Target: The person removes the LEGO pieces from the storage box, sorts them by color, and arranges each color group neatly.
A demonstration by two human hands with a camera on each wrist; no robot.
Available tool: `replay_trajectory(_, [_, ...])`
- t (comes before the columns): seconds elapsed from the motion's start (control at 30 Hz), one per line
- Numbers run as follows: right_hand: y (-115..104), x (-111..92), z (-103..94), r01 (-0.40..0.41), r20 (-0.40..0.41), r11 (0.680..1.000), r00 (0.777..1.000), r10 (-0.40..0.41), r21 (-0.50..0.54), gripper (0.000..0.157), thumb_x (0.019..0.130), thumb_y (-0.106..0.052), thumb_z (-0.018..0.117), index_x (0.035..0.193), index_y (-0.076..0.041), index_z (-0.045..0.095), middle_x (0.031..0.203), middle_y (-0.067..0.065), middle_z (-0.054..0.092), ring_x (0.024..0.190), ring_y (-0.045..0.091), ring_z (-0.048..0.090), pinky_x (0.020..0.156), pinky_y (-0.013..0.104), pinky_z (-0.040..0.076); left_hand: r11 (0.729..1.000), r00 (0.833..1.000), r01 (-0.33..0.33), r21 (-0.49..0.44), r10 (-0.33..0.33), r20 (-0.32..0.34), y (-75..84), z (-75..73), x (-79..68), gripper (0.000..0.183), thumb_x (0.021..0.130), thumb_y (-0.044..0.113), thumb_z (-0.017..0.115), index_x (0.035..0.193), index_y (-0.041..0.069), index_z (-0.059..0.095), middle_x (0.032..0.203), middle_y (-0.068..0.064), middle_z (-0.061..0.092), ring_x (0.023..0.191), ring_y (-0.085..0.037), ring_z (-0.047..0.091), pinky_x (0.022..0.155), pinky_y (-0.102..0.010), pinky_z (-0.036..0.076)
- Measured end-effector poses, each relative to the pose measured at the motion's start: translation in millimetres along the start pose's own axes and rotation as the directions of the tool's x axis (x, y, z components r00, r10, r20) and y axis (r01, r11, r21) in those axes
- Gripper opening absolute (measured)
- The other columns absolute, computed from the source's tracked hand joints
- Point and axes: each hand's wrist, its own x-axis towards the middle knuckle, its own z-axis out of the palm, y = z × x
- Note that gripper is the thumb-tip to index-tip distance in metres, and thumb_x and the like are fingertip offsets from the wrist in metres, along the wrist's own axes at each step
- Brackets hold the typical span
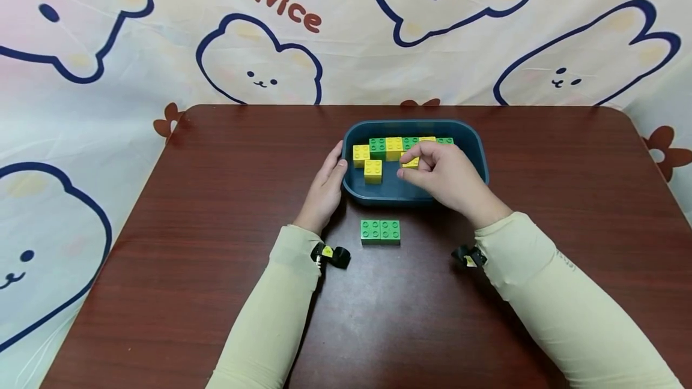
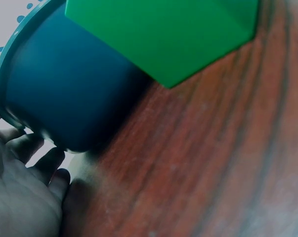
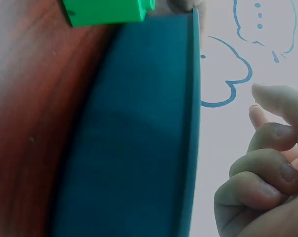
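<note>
Left arm (image 1: 265, 317): sleeved, reaching from the near side of the worktop (image 1: 162, 257), slanting toward the far edge. Left hand (image 1: 323, 191): palm turned inward, fingers nearly straight and pointing to the far edge, thumb alongside.

Right arm (image 1: 567, 293): sleeved, entering from the near right, angled toward the middle of the far edge. Right hand (image 1: 451, 177): thumb and forefinger slightly apart, remaining fingers bent toward the palm.

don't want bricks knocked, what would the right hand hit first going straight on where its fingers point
The right hand points left across the tray, so probably the front yellow brick; its height is unclear, so it may pass over.
</note>
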Motion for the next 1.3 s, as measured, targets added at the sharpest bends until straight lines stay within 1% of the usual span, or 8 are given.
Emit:
replay_trajectory(0.17, [-5.4, 9.0, -5.0, -0.012, 0.000, 1.000, 1.000, 0.012, -0.008, 0.023, 0.093, -0.024, 0.075, 0.109, -0.009, 0.070, 0.070, 0.009, 0.053, 0.067, 0.026, 0.050, 0.059, 0.034, 0.041, 1.000, 1.000, -0.003, -0.004, 0.003, 0.003, 0.4, -0.6, -0.3, 0.053, 0.110, 0.037, 0.039, 0.160, 0.025, 0.027, 0.162, 0.013, 0.027, 0.149, -0.006, 0.019, 0.122, -0.040, 0.017])
replay_trajectory(0.33, [-10.3, 19.0, -4.9, -0.012, -0.006, 1.000, 1.000, 0.012, -0.023, 0.023, 0.093, -0.024, 0.075, 0.109, -0.009, 0.071, 0.071, 0.009, 0.055, 0.065, 0.026, 0.051, 0.053, 0.033, 0.039, 1.000, 1.000, -0.005, -0.008, 0.005, 0.002, 0.7, -0.7, -0.3, 0.054, 0.110, 0.037, 0.039, 0.160, 0.024, 0.027, 0.162, 0.013, 0.027, 0.149, -0.005, 0.019, 0.122, -0.039, 0.016])
replay_trajectory(0.53, [-12.0, 30.8, -1.6, -0.027, 0.002, 0.999, 1.000, 0.028, -0.032, 0.026, 0.092, -0.026, 0.075, 0.112, -0.009, 0.071, 0.072, 0.009, 0.054, 0.065, 0.027, 0.050, 0.054, 0.035, 0.040, 1.000, 1.000, -0.005, -0.004, 0.005, 0.003, 1.2, -0.7, 0.1, 0.053, 0.110, 0.034, 0.038, 0.161, 0.022, 0.027, 0.162, 0.013, 0.027, 0.149, -0.005, 0.018, 0.122, -0.039, 0.016])
replay_trajectory(0.6, [-12.6, 35.5, -0.7, -0.039, 0.011, 0.999, 0.999, 0.039, -0.024, 0.027, 0.092, -0.026, 0.075, 0.113, -0.009, 0.071, 0.073, 0.010, 0.054, 0.065, 0.027, 0.050, 0.055, 0.036, 0.040, 1.000, 1.000, -0.005, 0.001, 0.005, 0.002, 0.9, -1.0, 0.5, 0.053, 0.110, 0.034, 0.038, 0.161, 0.022, 0.027, 0.162, 0.013, 0.027, 0.149, -0.005, 0.019, 0.122, -0.038, 0.016])
replay_trajectory(0.8, [-14.5, 49.0, 2.8, -0.092, 0.060, 0.996, 0.994, 0.092, -0.012, 0.030, 0.093, -0.027, 0.074, 0.119, -0.012, 0.070, 0.075, 0.011, 0.054, 0.068, 0.028, 0.051, 0.059, 0.036, 0.040, 1.000, 1.000, 0.001, -0.010, -0.001, 0.006, 1.0, -1.1, 0.2, 0.052, 0.110, 0.035, 0.038, 0.160, 0.027, 0.028, 0.161, 0.013, 0.028, 0.148, -0.005, 0.019, 0.122, -0.039, 0.017])
replay_trajectory(1.1, [-12.3, 64.3, 7.4, -0.187, 0.102, 0.982, 0.977, 0.187, -0.001, 0.030, 0.094, -0.027, 0.073, 0.121, -0.014, 0.070, 0.073, 0.009, 0.051, 0.065, 0.027, 0.050, 0.059, 0.036, 0.040, 1.000, 1.000, 0.017, -0.026, -0.017, 0.005, 1.0, -0.5, 0.0, 0.051, 0.110, 0.033, 0.039, 0.160, 0.027, 0.029, 0.161, 0.014, 0.028, 0.149, -0.005, 0.020, 0.122, -0.040, 0.017])
replay_trajectory(1.3, [-7.0, 72.0, 10.2, -0.205, 0.127, 0.979, 0.971, 0.204, -0.006, 0.031, 0.094, -0.027, 0.072, 0.123, -0.014, 0.069, 0.069, 0.006, 0.050, 0.060, 0.025, 0.048, 0.057, 0.035, 0.040, 0.999, 1.000, 0.017, -0.028, -0.016, 0.011, 1.0, -1.2, 0.1, 0.051, 0.110, 0.032, 0.039, 0.159, 0.028, 0.029, 0.161, 0.014, 0.028, 0.149, -0.006, 0.020, 0.122, -0.040, 0.017])
